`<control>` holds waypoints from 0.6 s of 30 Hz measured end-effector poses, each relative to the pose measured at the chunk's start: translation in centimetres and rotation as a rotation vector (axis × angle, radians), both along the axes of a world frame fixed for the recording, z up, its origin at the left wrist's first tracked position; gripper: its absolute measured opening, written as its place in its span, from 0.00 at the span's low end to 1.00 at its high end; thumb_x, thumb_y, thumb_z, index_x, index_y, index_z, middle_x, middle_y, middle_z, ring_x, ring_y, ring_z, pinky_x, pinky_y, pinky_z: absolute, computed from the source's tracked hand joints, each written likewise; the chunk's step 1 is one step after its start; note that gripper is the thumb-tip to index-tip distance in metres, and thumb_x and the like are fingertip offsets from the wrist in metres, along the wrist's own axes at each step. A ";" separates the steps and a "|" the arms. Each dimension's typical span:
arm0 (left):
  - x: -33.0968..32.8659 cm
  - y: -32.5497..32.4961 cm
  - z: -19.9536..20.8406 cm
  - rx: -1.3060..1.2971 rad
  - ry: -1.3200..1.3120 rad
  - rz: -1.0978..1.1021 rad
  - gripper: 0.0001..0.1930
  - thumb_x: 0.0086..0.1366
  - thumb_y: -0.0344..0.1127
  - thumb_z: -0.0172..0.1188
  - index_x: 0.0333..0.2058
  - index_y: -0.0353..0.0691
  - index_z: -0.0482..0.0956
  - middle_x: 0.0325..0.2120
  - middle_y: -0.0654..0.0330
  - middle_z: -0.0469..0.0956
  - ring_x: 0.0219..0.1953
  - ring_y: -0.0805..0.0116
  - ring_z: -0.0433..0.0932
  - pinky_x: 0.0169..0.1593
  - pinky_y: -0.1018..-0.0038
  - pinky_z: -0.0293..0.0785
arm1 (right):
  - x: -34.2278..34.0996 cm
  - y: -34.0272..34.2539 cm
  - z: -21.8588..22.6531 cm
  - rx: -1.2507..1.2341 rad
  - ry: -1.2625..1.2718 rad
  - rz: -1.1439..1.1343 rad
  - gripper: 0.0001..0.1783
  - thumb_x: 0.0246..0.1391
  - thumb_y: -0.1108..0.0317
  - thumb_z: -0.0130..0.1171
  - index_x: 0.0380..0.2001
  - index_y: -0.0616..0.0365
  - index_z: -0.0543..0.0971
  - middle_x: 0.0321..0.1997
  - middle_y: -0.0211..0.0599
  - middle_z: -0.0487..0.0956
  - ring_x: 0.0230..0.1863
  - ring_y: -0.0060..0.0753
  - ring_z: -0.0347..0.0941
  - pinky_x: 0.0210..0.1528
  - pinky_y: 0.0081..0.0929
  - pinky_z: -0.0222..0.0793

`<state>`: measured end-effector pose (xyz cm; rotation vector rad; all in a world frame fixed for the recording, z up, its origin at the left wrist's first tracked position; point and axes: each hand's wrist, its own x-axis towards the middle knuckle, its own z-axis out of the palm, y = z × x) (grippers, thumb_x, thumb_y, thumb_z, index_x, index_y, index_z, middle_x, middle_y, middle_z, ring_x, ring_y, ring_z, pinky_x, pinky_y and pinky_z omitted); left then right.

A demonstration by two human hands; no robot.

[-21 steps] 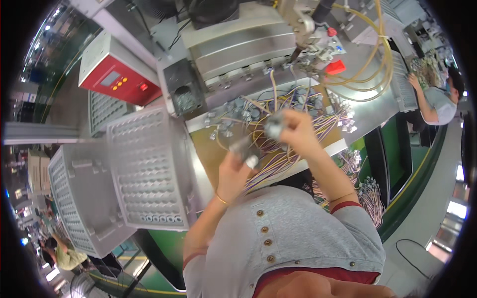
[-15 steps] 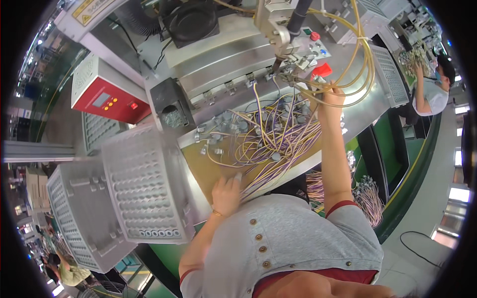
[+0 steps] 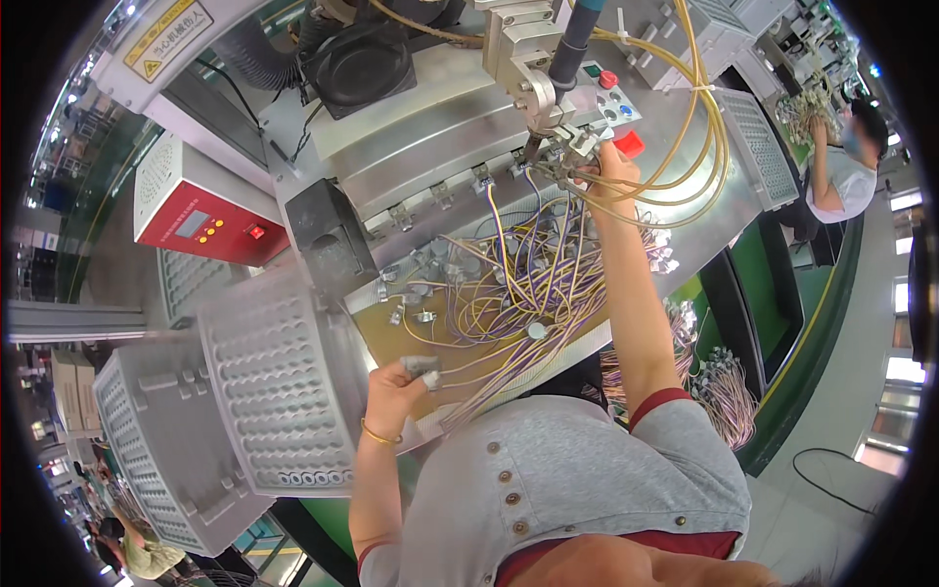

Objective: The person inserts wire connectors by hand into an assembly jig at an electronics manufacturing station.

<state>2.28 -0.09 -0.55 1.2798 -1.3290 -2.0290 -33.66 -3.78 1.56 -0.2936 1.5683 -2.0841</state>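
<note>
A white connector (image 3: 431, 380) sits at the fingertips of the left hand (image 3: 394, 391), over the near left part of the brown work surface (image 3: 380, 328). The grip is closed on it between thumb and forefinger; holding it by the end probably leaves its purple and yellow wires (image 3: 499, 377) free to trail rightward. A grey piece (image 3: 419, 365) shows just beside it, too blurred to tell whether it belongs to the connector or covers a fingertip.

The right hand (image 3: 613, 174) reaches to the metal clamp mechanism (image 3: 584, 145), under looped amber tubes (image 3: 712, 127). Its fingertips are partly hidden there, so whether its grip is closed on anything cannot be told.

Between the hands lies a wire heap (image 3: 548, 279) with grey round parts (image 3: 537, 332) among it; strands overlap so much that single ones cannot be followed. Two leads rise to the metal rail (image 3: 440, 196), seemingly held in its small clips.

Leftward, a pale cupped tray (image 3: 279, 391) stands tilted, perhaps so its rows face the person. The black bin (image 3: 328, 230) hides its contents. Rightward, wire bundles (image 3: 729, 391) hang partly behind the right arm.
</note>
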 end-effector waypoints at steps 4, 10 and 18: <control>0.5 -0.3 -1.4 -0.599 -0.282 0.090 0.12 0.45 0.19 0.54 0.31 0.35 0.78 0.20 0.61 0.76 0.20 0.79 0.72 0.25 0.83 0.66 | -0.7 1.3 0.1 0.140 0.041 0.198 0.11 0.47 0.65 0.48 0.19 0.62 0.70 0.16 0.31 0.68 0.12 0.22 0.65 0.14 0.20 0.61; 4.4 -2.1 -0.4 -1.059 -0.783 0.181 0.13 0.48 0.20 0.54 0.35 0.36 0.77 0.26 0.56 0.78 0.26 0.72 0.76 0.30 0.78 0.71 | -0.1 6.4 -0.2 0.280 0.518 -0.092 0.09 0.48 0.69 0.50 0.26 0.64 0.75 0.18 0.27 0.71 0.18 0.14 0.62 0.18 0.15 0.58; 6.4 -0.9 2.6 -0.489 -0.020 0.516 0.14 0.47 0.16 0.54 0.37 0.29 0.73 0.29 0.58 0.77 0.31 0.70 0.75 0.37 0.76 0.72 | 17.2 6.1 2.0 0.035 0.829 1.092 0.15 0.45 0.69 0.55 0.38 0.61 0.74 0.34 0.39 0.76 0.38 0.33 0.72 0.41 0.26 0.66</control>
